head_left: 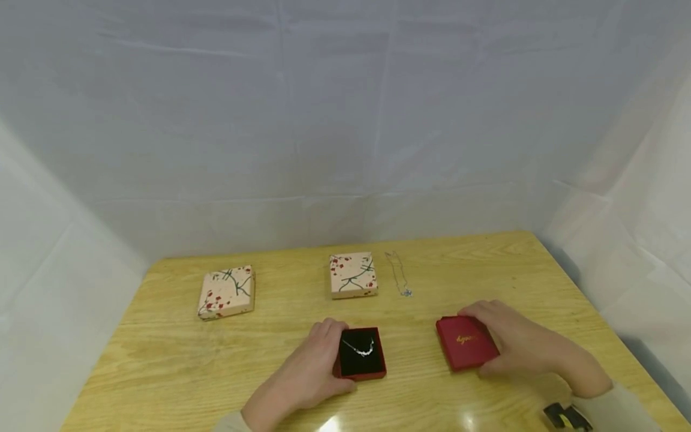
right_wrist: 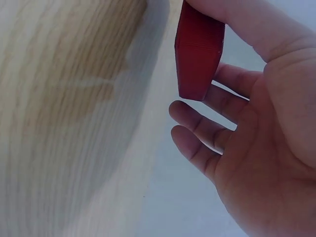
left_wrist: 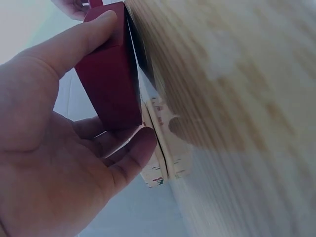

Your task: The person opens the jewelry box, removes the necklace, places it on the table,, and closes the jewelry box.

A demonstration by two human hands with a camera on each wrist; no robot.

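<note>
A: Going from the left, what is the left hand (head_left: pixel 315 363) doing?
B: It is gripping the red box (head_left: pixel 372 377), which is lying just to that hand's right at the table (head_left: pixel 162 360), open side up. A necklace (head_left: pixel 364 352) is resting on the black insert (head_left: pixel 356 365) inside.
A: And further right?
B: The red lid (head_left: pixel 468 343) is showing its gold lettering (head_left: pixel 466 339), and the right hand (head_left: pixel 518 339) is clasping it from its right side.
A: Which relation matters most?
B: The sideways gap, I'd judge: the lid is lying well to the box's right, slightly out of line with it. Both are looking nearly square, so neither is showing a clear long axis. The left hand is minding the box, the right the lid.
A: What are the wrist views adding?
B: The left one is showing the thumb (left_wrist: pixel 94 34) pressing one wall, fingers (left_wrist: pixel 140 145) curling at the opposite one. The right one is showing two fingers standing apart below the lid. Only the head view is showing the necklace. Whether the lid is touching the table, I cannot tell.
</note>
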